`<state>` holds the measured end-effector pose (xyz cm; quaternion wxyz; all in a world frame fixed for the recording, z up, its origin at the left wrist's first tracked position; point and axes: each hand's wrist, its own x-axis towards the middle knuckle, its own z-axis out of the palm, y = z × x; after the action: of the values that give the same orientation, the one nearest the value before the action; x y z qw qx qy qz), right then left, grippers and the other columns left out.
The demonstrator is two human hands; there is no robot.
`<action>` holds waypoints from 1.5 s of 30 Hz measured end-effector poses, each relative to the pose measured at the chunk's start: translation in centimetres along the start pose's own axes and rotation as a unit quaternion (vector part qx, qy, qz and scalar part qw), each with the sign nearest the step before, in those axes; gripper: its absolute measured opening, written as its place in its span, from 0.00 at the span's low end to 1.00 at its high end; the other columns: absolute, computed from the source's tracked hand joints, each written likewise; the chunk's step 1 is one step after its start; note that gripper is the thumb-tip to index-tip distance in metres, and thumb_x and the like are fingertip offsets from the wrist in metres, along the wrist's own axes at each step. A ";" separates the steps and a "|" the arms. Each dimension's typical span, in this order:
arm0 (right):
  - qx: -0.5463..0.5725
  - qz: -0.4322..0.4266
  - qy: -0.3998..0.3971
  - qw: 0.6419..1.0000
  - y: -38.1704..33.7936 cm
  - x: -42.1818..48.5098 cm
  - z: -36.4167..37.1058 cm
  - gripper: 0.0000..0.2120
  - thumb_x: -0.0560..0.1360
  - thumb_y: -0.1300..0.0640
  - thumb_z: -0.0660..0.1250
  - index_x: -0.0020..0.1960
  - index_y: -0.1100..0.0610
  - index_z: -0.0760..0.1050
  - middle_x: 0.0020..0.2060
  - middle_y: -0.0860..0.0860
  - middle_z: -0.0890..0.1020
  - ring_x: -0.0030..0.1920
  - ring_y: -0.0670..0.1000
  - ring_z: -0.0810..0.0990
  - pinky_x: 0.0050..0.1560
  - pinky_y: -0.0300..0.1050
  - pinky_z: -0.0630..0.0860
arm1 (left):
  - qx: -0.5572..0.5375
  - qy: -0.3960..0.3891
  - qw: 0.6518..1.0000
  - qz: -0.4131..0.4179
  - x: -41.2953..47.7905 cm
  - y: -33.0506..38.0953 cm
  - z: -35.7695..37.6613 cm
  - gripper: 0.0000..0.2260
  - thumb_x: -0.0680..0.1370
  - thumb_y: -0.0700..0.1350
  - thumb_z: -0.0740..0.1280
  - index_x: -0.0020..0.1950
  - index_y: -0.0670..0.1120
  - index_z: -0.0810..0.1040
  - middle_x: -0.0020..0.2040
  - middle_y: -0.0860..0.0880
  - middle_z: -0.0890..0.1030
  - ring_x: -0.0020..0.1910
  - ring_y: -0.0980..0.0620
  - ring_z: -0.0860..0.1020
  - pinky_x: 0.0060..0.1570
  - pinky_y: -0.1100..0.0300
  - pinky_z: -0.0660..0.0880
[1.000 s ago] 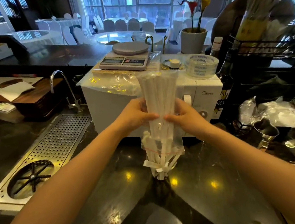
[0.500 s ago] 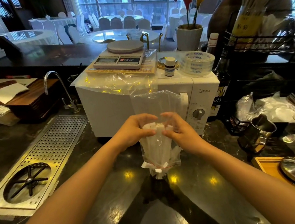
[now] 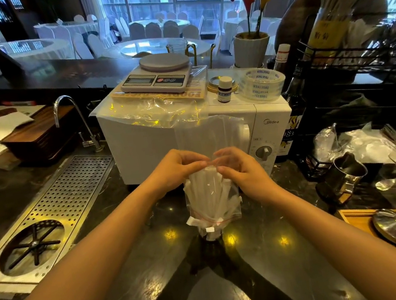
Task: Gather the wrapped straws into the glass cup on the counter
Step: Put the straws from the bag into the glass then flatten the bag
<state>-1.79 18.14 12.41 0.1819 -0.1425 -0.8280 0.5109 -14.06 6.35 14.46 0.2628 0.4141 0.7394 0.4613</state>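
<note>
A bundle of white paper-wrapped straws (image 3: pixel 208 193) stands upright in a clear plastic zip bag (image 3: pixel 209 136) with a red seal line, mouth down. The straws' lower ends poke out of the bag into a small glass cup (image 3: pixel 211 237) on the dark counter. My left hand (image 3: pixel 178 168) and my right hand (image 3: pixel 237 167) pinch the bag from either side at the straws' top ends. The empty upper part of the bag rises above my fingers. Most of the cup is hidden by the bag and straws.
A white microwave (image 3: pixel 142 144) stands right behind, carrying a kitchen scale (image 3: pixel 159 75), a small bottle (image 3: pixel 224 88) and a tape roll (image 3: pixel 261 83). A perforated steel drain tray (image 3: pixel 57 202) and tap (image 3: pixel 64 110) lie left. Steel pitchers (image 3: pixel 345 175), a wire rack and utensils crowd the right.
The straws have slid down through the bag toward the cup, and both hands have lowered with them. More empty bag now stands above my fingers.
</note>
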 end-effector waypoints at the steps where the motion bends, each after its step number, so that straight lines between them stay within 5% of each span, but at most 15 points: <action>1: 0.002 -0.004 0.002 1.000 -0.2 0.1 -0.1 0.10 0.76 0.61 0.63 0.54 0.49 0.70 0.51 0.50 0.78 0.56 0.50 0.78 0.56 0.43 0.76 | 0.001 0.003 1.000 0.005 0.1 0.2 -0.1 0.11 0.76 0.42 0.63 0.55 0.43 0.80 0.43 0.53 0.80 0.42 0.62 0.77 0.41 0.68 0.73; 6: 0.007 -0.025 0.026 0.999 -1.6 0.5 -0.7 0.13 0.77 0.62 0.59 0.61 0.53 0.68 0.48 0.47 0.78 0.48 0.38 0.76 0.48 0.29 0.75 | 0.006 0.008 0.999 0.032 0.2 1.5 -1.2 0.11 0.76 0.40 0.62 0.56 0.42 0.79 0.42 0.53 0.81 0.44 0.56 0.79 0.47 0.63 0.76; 9: 0.018 -0.030 0.043 0.998 -2.6 0.8 -1.1 0.15 0.78 0.62 0.57 0.64 0.56 0.67 0.48 0.47 0.78 0.47 0.40 0.77 0.52 0.37 0.76 | 0.004 0.009 0.999 0.047 0.5 2.4 -1.9 0.10 0.77 0.40 0.60 0.54 0.44 0.79 0.43 0.53 0.80 0.45 0.56 0.79 0.50 0.61 0.76; 13: 0.044 -0.035 0.064 0.996 -4.0 1.2 -1.7 0.17 0.79 0.62 0.55 0.67 0.58 0.65 0.50 0.52 0.78 0.50 0.52 0.78 0.58 0.50 0.75 | -0.015 0.016 0.998 0.063 1.0 4.0 -2.5 0.10 0.77 0.39 0.60 0.56 0.42 0.77 0.43 0.56 0.80 0.37 0.65 0.80 0.41 0.70 0.77; 20: 0.097 -0.054 0.102 0.989 -6.6 1.4 -3.3 0.21 0.80 0.62 0.51 0.73 0.56 0.56 0.51 0.55 0.76 0.44 0.45 0.77 0.44 0.36 0.76 | -0.018 0.014 0.994 0.109 1.5 8.0 -3.5 0.09 0.77 0.40 0.61 0.55 0.43 0.77 0.43 0.54 0.80 0.43 0.58 0.80 0.44 0.64 0.78; 27: 0.110 -0.061 0.135 0.983 -8.5 0.0 -6.4 0.22 0.81 0.60 0.50 0.74 0.58 0.52 0.55 0.55 0.76 0.45 0.48 0.77 0.42 0.36 0.77 | -0.032 0.021 0.988 0.152 1.2 11.3 -2.4 0.11 0.77 0.40 0.60 0.58 0.42 0.76 0.44 0.53 0.81 0.42 0.58 0.81 0.44 0.63 0.79; 32: 0.111 -0.035 0.166 0.979 -7.4 -2.4 -9.0 0.23 0.81 0.59 0.49 0.75 0.56 0.51 0.54 0.52 0.76 0.44 0.46 0.79 0.43 0.40 0.78 | -0.071 0.035 0.987 0.139 1.7 11.5 0.7 0.11 0.78 0.39 0.60 0.58 0.40 0.76 0.41 0.52 0.80 0.33 0.62 0.81 0.33 0.67 0.79; 35: 0.112 0.000 0.198 0.974 -5.9 -3.9 -10.4 0.19 0.81 0.58 0.50 0.72 0.57 0.59 0.48 0.51 0.78 0.39 0.49 0.79 0.37 0.40 0.79 | -0.086 0.047 0.987 0.125 2.2 11.4 3.4 0.07 0.78 0.39 0.59 0.48 0.42 0.77 0.36 0.49 0.79 0.28 0.59 0.80 0.28 0.66 0.77; 38: 0.080 0.032 0.239 0.967 -3.9 -5.4 -11.6 0.11 0.80 0.58 0.52 0.59 0.60 0.69 0.36 0.53 0.78 0.27 0.46 0.79 0.29 0.41 0.78 | -0.103 0.070 0.986 0.110 2.7 11.0 6.8 0.11 0.78 0.38 0.59 0.37 0.47 0.71 0.32 0.48 0.75 0.24 0.55 0.76 0.23 0.64 0.72; 42: 0.021 0.090 0.285 0.954 -0.3 -7.2 -12.1 0.08 0.80 0.58 0.54 0.42 0.54 0.67 0.30 0.54 0.75 0.20 0.43 0.76 0.20 0.32 0.72 | -0.091 0.098 0.989 0.061 3.4 8.7 11.6 0.10 0.79 0.40 0.57 0.37 0.49 0.66 0.31 0.48 0.71 0.23 0.54 0.71 0.17 0.68 0.66; 45: 0.011 0.131 0.293 0.947 2.5 -8.7 -11.6 0.04 0.79 0.59 0.54 0.46 0.55 0.67 0.28 0.53 0.73 0.25 0.49 0.73 0.20 0.29 0.68 | -0.067 0.099 0.992 0.029 3.7 6.5 14.8 0.05 0.79 0.42 0.57 0.43 0.46 0.66 0.35 0.49 0.70 0.32 0.51 0.71 0.23 0.65 0.69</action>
<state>11.28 24.81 13.55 0.3498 -0.3909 -0.7065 0.4750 -2.10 17.89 13.85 0.2017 0.3693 0.7169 0.5559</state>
